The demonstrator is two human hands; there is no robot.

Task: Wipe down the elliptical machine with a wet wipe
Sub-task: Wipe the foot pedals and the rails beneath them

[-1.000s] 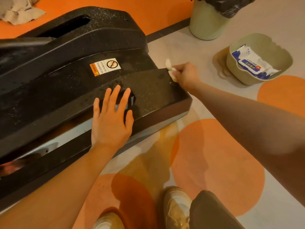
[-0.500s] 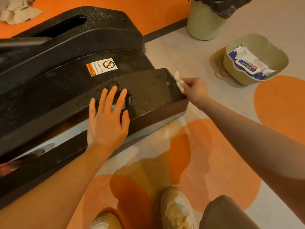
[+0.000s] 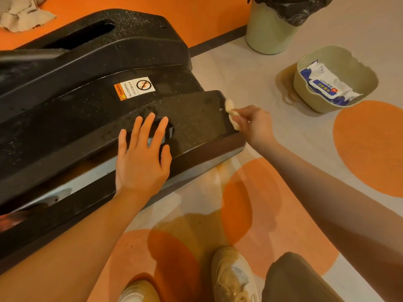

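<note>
Elliptical machine, black textured plastic shroud, is seen lying across the upper left of the view on the floor. Droplets/specks are visible on its surface. A warning sticker (orange + white, "NO STEPPING ON SURFACE") is fixed to the mid panel.

L hand: laid flat on the lower cover panel, palm down, fingers straight and slightly spread, thumb out to the side. Fingertips are placed over an oval opening in the panel. Nothing is held.

R hand: positioned at the end corner of the same panel. Wet wipe, white, bunched, is pinched between thumb and curled fingers. Wipe is pressed against the panel's end edge, just beside a small screw hole; part of it sticks up above the fingers, part hangs below.

Surroundings: a pale green basin is noted on the floor to the right, well apart from the machine, w/ a blue-white wipes pack lying inside. A green bin w/ black liner stands behind it. Crumpled cloth is seen at top left on the orange area. Two beige shoes and a dark trouser knee are seen at the bottom edge.
</note>
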